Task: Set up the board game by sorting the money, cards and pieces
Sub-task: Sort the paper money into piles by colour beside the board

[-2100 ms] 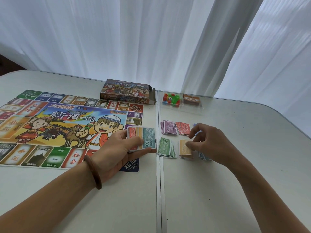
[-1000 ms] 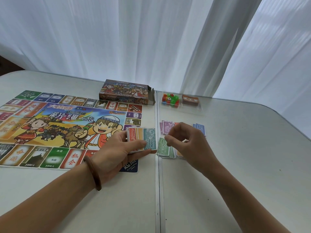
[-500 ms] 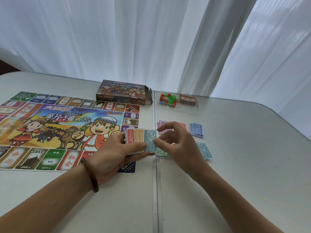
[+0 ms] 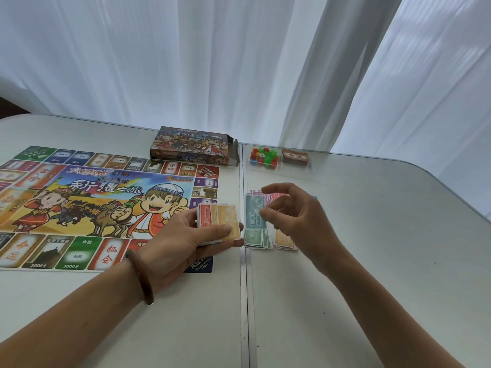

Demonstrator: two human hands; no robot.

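Observation:
My left hand [image 4: 183,243] grips a fanned stack of play money [image 4: 219,221] with red and orange notes on top, at the right edge of the game board [image 4: 79,203]. My right hand [image 4: 297,216] pinches a single teal 1000 note [image 4: 254,215] just right of that stack. Beneath the right hand lie sorted piles on the table: green notes [image 4: 255,239], orange notes [image 4: 283,241] and purple and red notes [image 4: 256,193], partly hidden by the fingers.
The opened game box [image 4: 191,146] lies behind the board. A clear tray [image 4: 279,171] at the back holds coloured plastic pieces [image 4: 264,155] and a brown card deck [image 4: 295,156]. A seam [image 4: 244,301] splits the white table. Curtains hang behind.
My right hand left the piles, came to the stack in my left hand and pulled off the teal 1000 note, which it now holds to the right of the stack.

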